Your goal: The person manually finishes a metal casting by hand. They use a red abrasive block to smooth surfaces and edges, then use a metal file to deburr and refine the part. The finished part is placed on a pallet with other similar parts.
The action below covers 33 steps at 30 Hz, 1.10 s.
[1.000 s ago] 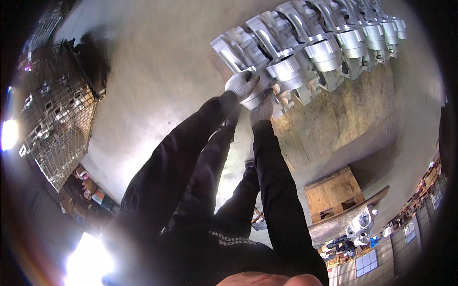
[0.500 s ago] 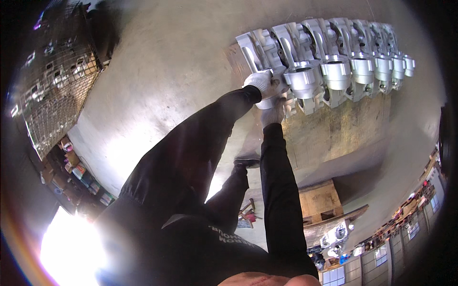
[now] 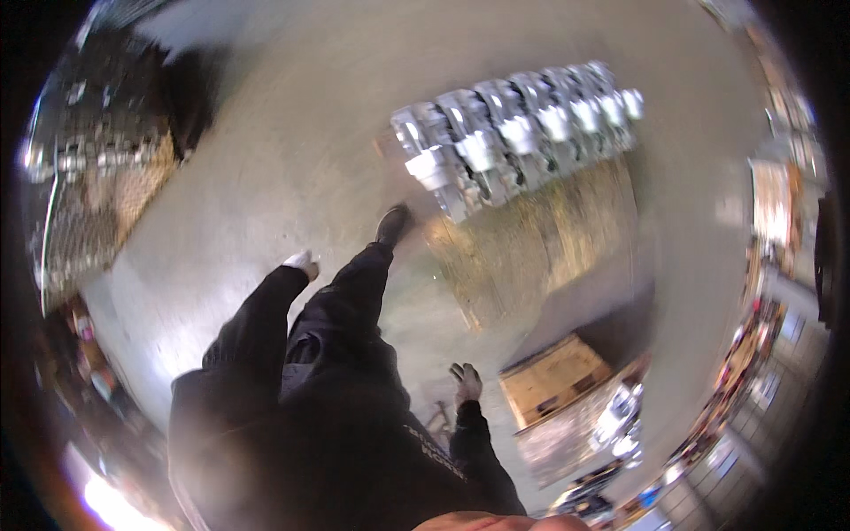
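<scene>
Touching metal castings no longer, right hand hangs with fingers spread, left hand with fingers unclear.

A row of castings runs from left to right along the far side of a wooden platform, whose near part lies toward the person. The platform stands on the floor. Before the row's left end is a shoe. The left hand is to the left, over the floor; the right hand is nearer the person, just left of a wooden crate. Far left is a mesh cage, well apart from the row.
</scene>
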Available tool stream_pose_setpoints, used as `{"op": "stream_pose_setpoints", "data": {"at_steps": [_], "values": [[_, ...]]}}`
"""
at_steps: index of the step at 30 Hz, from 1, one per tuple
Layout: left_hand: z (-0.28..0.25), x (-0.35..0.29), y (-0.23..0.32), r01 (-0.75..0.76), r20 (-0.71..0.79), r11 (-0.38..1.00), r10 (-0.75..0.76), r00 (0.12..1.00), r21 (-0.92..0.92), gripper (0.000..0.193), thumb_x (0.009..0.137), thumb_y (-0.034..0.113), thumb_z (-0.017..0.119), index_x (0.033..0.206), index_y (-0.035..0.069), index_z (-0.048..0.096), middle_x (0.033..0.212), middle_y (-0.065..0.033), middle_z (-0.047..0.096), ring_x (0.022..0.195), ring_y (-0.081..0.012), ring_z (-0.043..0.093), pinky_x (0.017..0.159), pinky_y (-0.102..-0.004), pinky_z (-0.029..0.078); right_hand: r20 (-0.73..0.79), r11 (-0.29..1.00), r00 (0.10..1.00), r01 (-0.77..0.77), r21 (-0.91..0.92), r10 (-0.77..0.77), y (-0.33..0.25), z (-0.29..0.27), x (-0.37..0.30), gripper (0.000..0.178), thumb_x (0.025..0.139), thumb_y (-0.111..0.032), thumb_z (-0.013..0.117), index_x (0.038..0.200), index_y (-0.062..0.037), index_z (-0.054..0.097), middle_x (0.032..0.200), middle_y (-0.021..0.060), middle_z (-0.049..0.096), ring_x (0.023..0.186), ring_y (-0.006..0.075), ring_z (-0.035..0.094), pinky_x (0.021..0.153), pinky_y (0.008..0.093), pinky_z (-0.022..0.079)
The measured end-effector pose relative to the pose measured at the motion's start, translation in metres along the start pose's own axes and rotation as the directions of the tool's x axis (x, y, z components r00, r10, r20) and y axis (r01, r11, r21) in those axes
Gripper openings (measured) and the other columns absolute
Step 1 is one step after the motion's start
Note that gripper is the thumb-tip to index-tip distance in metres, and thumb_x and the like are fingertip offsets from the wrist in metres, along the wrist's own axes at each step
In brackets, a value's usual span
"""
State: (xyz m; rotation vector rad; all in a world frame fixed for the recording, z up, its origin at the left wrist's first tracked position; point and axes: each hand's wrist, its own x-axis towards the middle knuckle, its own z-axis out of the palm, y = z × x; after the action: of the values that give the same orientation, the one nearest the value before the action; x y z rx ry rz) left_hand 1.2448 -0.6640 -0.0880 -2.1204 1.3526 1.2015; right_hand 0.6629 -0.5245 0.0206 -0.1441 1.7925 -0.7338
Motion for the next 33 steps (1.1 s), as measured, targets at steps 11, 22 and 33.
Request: {"op": "stream_pose_setpoints", "data": {"at_steps": [11,22,33], "values": [[0.063,-0.138,0.069,-0.419,-0.092,0.906,0.423,0.902,0.058,0.038,0.1,0.034,0.051,0.114,0.007,0.073,0.111,-0.0235,0.075,0.107,-0.0458,0.07,0.092,-0.0498,0.056,-0.373,0.776,0.845,-0.075,0.626,0.383,0.356,-0.099,-0.243,0.034,0.104,-0.018,0.057,0.123,0.01,0.054,0.112,0.0215,0.063,0.103,0.0398,0.072,0.09,0.0534,0.064],[0.172,-0.142,0.202,-0.523,0.314,0.818,0.445,0.839,0.238,0.044,0.092,0.042,0.062,0.108,0.004,0.074,0.112,-0.0257,0.075,0.112,-0.0421,0.07,0.097,-0.052,0.054,-0.303,0.347,0.788,0.12,0.93,0.537,0.468,-0.102,-0.294,0.047,0.099,-0.011,0.056,0.135,0.0183,0.047,0.109,0.0304,0.07,0.096,0.0405,0.075,0.08,0.0471,0.064],[0.366,-0.249,0.589,-0.766,0.572,0.572,0.537,0.62,0.293,0.045,0.096,0.046,0.068,0.09,0.002,0.078,0.08,-0.0175,0.078,0.079,-0.0292,0.075,0.078,-0.0456,0.057,-0.535,0.389,0.576,0.367,0.845,0.618,0.4,-0.328,-0.283,0.04,0.102,-0.016,0.062,0.129,0.0139,0.057,0.105,0.0254,0.074,0.089,0.0358,0.077,0.078,0.0441,0.065]]}}
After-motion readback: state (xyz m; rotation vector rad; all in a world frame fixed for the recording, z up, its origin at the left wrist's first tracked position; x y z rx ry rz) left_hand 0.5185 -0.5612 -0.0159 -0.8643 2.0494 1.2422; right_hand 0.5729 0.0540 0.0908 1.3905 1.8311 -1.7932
